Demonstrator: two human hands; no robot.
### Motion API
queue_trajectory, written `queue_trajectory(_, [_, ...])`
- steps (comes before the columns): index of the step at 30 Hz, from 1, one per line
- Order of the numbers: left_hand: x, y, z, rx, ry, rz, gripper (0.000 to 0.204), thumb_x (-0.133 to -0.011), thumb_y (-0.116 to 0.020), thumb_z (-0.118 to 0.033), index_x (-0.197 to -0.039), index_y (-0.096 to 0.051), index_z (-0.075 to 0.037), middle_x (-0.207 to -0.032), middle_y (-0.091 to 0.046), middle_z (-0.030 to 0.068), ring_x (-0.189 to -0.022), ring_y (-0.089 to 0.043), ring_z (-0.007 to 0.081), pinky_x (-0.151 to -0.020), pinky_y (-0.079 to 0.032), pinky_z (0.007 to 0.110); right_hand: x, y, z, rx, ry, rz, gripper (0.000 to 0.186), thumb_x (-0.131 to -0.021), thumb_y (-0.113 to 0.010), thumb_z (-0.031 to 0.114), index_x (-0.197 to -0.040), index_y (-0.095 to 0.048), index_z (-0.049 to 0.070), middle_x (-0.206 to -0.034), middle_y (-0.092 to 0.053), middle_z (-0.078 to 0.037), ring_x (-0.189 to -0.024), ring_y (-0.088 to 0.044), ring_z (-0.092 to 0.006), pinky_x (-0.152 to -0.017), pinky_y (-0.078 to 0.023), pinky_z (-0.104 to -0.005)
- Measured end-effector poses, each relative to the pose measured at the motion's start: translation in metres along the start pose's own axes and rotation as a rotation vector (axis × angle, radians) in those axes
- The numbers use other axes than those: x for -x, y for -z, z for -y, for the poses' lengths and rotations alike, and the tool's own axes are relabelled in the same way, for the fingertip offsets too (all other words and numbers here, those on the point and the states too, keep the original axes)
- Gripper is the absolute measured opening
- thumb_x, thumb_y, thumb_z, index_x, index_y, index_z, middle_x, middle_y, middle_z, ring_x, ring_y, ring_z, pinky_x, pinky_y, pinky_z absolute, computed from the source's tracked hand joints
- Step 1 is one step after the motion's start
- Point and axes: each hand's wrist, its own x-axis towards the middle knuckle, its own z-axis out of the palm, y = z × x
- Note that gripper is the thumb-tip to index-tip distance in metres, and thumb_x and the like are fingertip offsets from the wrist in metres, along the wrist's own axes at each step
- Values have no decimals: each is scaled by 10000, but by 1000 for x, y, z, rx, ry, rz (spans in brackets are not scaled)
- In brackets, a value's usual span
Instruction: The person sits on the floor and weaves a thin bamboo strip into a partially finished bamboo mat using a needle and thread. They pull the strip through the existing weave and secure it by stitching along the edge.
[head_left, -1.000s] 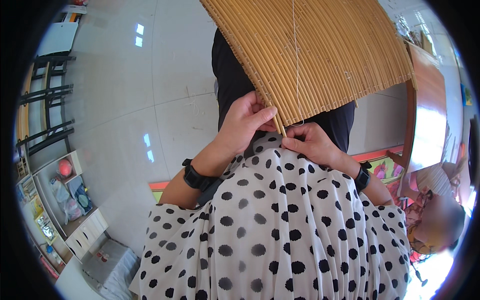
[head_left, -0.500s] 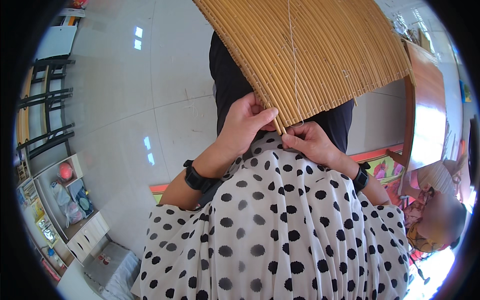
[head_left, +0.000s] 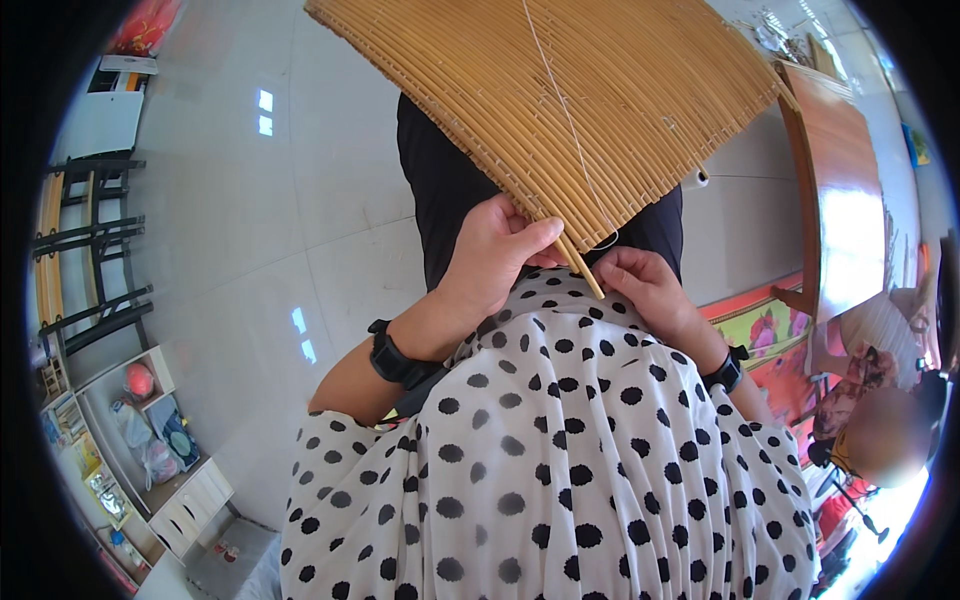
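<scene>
A mat of thin yellow-brown reeds (head_left: 600,110), bound side by side, lies across my dark-trousered lap and stretches away from me. My left hand (head_left: 490,250) is closed on its near left corner, thumb on top and fingers curled underneath. From under that thumb a reed end (head_left: 592,283) sticks out past the others toward my shirt. A pale thread (head_left: 560,95) runs down over the mat and loops at its near edge. Beside this loop, my right hand (head_left: 645,285) has thumb and forefinger pressed together; whatever they pinch is hidden.
Right of the mat stands a brown wooden table (head_left: 840,190), with a colourful floral mat (head_left: 755,335) near its foot. Another person (head_left: 875,430) is at the far right. Black-framed folded furniture (head_left: 95,240) and a shelf unit (head_left: 150,440) line the left side.
The mat has shifted left and turned in view. The reed end juts out farther below my left thumb. My right hand has moved slightly right, away from the reed ends.
</scene>
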Motion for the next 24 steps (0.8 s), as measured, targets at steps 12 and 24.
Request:
queue_trajectory(12, [-7, -36, -7, -37, 39, 28, 225, -950, -666, -189, -1066, -648, 3, -940, -716, 90, -784, -706, 141, -740, -599, 281, 4, -11, -9, -79, 282, -81, 244, -978, -715, 274, -960, -699, 32, -811, -623, 48, -731, -526, -32, -679, -452, -203])
queue_trajectory(24, [-23, -48, 11, -79, 48, 37, 172, -934, -717, -233, -934, -687, -64, -805, -648, -4, -684, -576, 76, -619, -472, 238, -11, -25, -12, -338, 448, -344, 255, -1037, -610, 280, -1111, -660, 41, -1004, -668, -6, -848, -582, -53, -740, -491, -231])
